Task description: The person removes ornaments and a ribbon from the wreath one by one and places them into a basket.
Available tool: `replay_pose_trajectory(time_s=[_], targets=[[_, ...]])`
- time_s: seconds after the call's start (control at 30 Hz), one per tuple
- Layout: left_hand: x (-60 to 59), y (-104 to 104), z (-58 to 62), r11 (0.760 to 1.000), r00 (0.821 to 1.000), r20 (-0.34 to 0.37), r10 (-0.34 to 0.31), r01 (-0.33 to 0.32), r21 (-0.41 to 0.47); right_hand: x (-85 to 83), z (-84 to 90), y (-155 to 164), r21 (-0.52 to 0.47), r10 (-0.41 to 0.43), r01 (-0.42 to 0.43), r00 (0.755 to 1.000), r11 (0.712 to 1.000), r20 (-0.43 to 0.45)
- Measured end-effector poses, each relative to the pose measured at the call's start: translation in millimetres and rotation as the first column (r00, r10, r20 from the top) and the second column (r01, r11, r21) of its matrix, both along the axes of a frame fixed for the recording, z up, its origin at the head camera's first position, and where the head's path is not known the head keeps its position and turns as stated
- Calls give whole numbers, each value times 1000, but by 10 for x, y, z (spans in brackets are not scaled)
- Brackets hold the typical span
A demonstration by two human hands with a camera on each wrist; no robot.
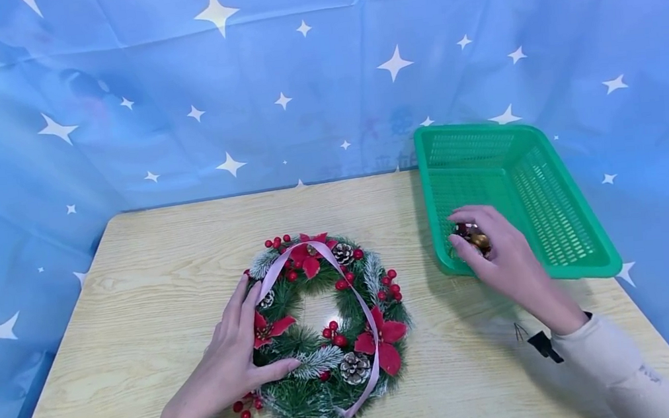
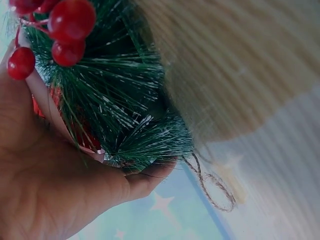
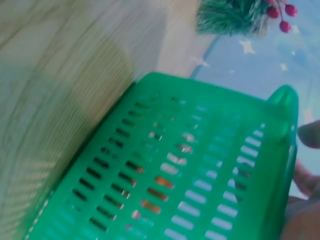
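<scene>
A round green Christmas wreath lies on the table, trimmed with red flowers, berries, frosted sprigs and pine cones. A pale pink ribbon loops across its top. My left hand holds the wreath's left side, fingers along the outer edge and thumb over the greenery. In the left wrist view, a twine loop sticks out from the wreath. Over the near left corner of a green basket is my right hand, thumb and fingers apart. Small dark red and gold ornaments show between them, partly hidden.
Through the basket's slotted wall, shiny orange and pale bits are visible inside. The basket stands at the right back of the wooden table. A blue star-patterned cloth hangs behind it. A black strap end dangles at the right cuff.
</scene>
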State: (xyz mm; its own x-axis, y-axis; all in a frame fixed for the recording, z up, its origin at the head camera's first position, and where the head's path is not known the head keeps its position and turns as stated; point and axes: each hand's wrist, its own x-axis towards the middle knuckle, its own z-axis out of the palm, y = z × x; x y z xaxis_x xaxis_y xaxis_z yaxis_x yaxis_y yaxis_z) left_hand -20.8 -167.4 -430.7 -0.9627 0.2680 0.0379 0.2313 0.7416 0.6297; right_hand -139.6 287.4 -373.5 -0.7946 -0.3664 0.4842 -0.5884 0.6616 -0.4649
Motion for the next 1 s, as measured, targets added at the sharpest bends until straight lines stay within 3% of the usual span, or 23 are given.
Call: replay_pose_trajectory(time_s=[0.2,0.63,1.0], targets=[[-23,-6,-1,1000,1000,1,-10,10,1,63,-26,-137,-39,73,-72,997,997,19],[-50,-14,19,999,999,2,-40,40,6,121,-118,-443,13,253,-253,967,967,-28],[-102,-51,23,998,998,19,-58,58,11,268,-123,-670,55,274,-286,947,957,170]])
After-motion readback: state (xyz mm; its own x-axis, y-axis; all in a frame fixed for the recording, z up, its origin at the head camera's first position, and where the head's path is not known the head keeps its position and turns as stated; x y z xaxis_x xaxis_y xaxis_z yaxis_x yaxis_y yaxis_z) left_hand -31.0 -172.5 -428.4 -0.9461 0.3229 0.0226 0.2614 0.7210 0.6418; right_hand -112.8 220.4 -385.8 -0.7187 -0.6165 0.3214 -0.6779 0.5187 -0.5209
